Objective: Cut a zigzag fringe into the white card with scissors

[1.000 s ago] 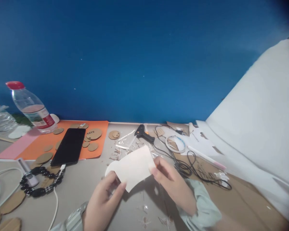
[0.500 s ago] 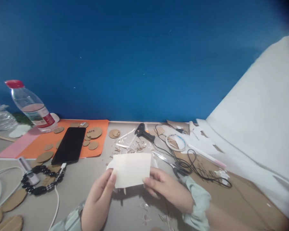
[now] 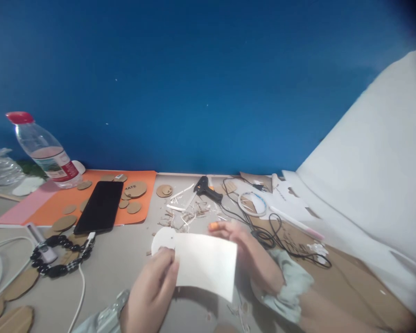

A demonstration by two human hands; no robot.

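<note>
A rectangle of white paper (image 3: pixel 204 263) is pinched at its left edge by my left hand (image 3: pixel 154 282), thumb in front. The sheet bows slightly, its right side tilting downward. Beyond my left fingers a white disc (image 3: pixel 162 238) shows, partly covered by the sheet and my hand. My right hand (image 3: pixel 241 238) is behind the paper's right edge, fingers stretched out to the left and apparently holding nothing. A small orange patch shows at one of its fingertips; I cannot make out what it is. The scissors are mostly hidden under my right hand.
A black glue gun (image 3: pixel 208 190) lies behind paper scraps, its cable (image 3: pixel 275 231) coiling right. Left are a black phone (image 3: pixel 100 208), orange paper (image 3: pixel 138 217), cardboard discs (image 3: pixel 135 189), a beaded bracelet (image 3: pixel 57 270) and a bottle (image 3: pixel 52 159). White sheeting (image 3: pixel 374 152) rises at right.
My right hand has let go of the paper and moved up and right, fingers extending. The sheet has shifted right and tilted in my left hand. More of the white disc shows.
</note>
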